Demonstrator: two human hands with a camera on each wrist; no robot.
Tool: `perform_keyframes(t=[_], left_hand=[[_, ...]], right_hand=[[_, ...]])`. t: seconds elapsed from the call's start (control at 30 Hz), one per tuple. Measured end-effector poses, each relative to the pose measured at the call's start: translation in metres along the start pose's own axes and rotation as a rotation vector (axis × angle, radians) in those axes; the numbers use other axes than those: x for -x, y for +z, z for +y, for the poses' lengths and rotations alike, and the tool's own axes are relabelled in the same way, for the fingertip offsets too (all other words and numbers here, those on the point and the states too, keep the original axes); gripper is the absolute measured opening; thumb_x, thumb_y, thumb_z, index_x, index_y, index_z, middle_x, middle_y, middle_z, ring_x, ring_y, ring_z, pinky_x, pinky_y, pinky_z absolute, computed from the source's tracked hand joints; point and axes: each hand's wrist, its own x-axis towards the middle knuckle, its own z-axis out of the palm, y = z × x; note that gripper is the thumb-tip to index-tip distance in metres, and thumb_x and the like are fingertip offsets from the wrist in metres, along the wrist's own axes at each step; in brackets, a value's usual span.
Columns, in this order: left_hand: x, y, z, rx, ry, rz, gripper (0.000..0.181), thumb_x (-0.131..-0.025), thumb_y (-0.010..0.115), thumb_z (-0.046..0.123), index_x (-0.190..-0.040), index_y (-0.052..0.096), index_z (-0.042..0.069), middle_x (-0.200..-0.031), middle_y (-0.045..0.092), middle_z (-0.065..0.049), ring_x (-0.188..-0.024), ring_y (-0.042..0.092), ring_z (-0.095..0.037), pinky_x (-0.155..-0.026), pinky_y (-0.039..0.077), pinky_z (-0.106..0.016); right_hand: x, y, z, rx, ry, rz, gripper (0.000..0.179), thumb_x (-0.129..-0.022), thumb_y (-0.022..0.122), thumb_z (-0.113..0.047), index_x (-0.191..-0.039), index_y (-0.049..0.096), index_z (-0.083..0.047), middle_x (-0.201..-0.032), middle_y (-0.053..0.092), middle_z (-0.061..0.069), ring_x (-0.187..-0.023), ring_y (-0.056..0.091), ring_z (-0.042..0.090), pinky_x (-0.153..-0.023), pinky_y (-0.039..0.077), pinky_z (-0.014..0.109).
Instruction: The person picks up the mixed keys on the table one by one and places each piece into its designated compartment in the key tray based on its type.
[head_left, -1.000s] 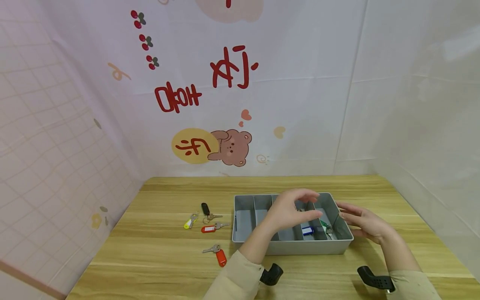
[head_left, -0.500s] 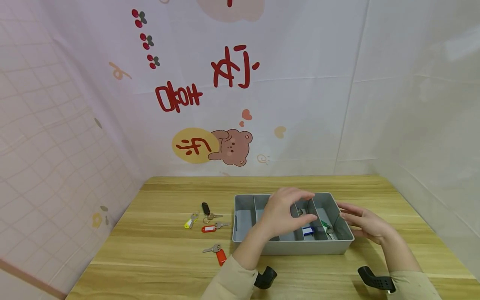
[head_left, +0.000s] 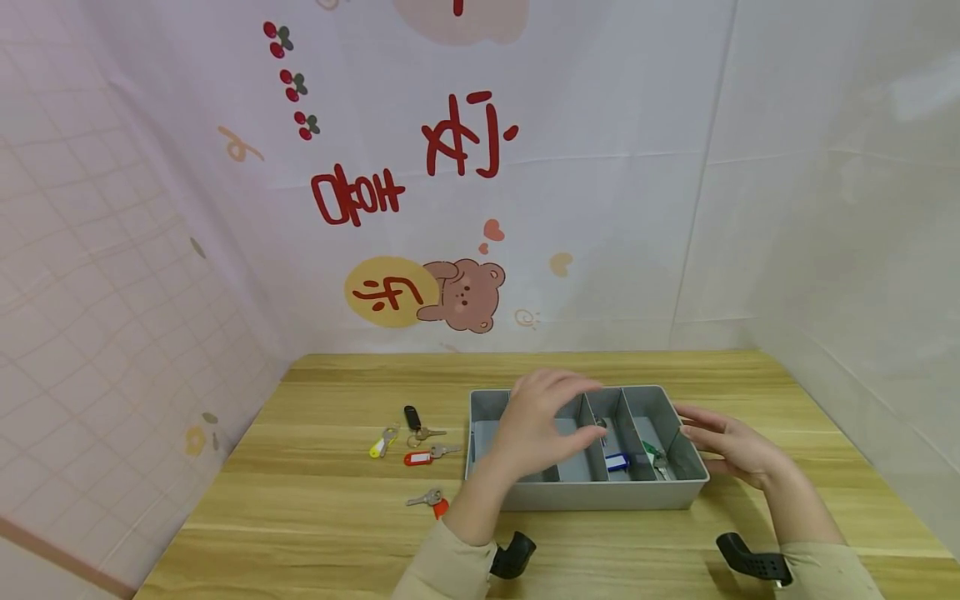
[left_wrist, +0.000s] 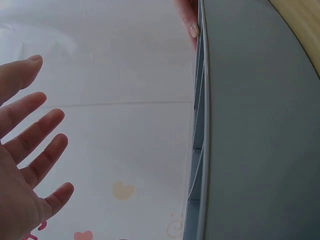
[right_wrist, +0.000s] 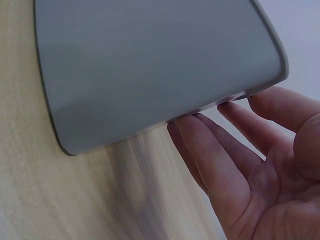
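A grey divided box (head_left: 600,497) sits on the table. Over its left compartments hovers my left hand (head_left: 531,429), thumb and fingers spread, holding nothing; the left wrist view shows its fingers (left_wrist: 40,135) apart from the box. My right hand (head_left: 738,448) touches the box's right end, its fingertips against the outer wall, as the right wrist view shows. Inside, a key with a green tag (head_left: 652,452) lies in the rightmost compartment. One compartment to the left holds a blue tag (head_left: 617,462) and a key beyond it. My left hand hides part of the left compartments.
Left of the box lie several keys: one with a black fob (head_left: 412,417), one with a yellow tag (head_left: 377,448), one with a red tag (head_left: 418,458). Nearer me, another red tag (head_left: 441,507) is partly covered by my left arm. A printed cloth (head_left: 600,250) hangs behind the table.
My left hand has moved left across the box, uncovering the compartment with the blue tag, and its arm now overlaps the nearer red tag. The right hand has stayed in place.
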Motion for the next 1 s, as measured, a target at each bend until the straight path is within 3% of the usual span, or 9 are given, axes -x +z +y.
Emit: perform_keyframes(t=[0.67, 1.0], left_hand=[[0.024, -0.018, -0.034, -0.038, -0.083, 0.03, 0.047, -0.082, 0.083, 0.028, -0.125, 0.067, 0.017, -0.122, 0.065, 0.001, -0.119, 0.055, -0.019, -0.103, 0.037, -0.049], [0.037, -0.022, -0.05, -0.062, -0.099, 0.035, 0.046, -0.081, 0.083, 0.028, -0.124, 0.068, 0.017, -0.122, 0.065, 0.0, -0.118, 0.055, -0.022, -0.098, 0.04, -0.052]], right_hand=[[-0.001, -0.001, 0.002, 0.027, 0.005, 0.018, 0.057, -0.106, 0.048, -0.017, -0.155, 0.026, 0.0, -0.133, 0.054, -0.002, -0.112, 0.06, 0.007, -0.09, 0.053, 0.042], [-0.001, -0.002, 0.002, 0.02, -0.005, 0.001, 0.056, -0.106, 0.048, -0.017, -0.155, 0.027, -0.001, -0.131, 0.055, -0.008, -0.112, 0.06, 0.005, -0.09, 0.053, 0.041]])
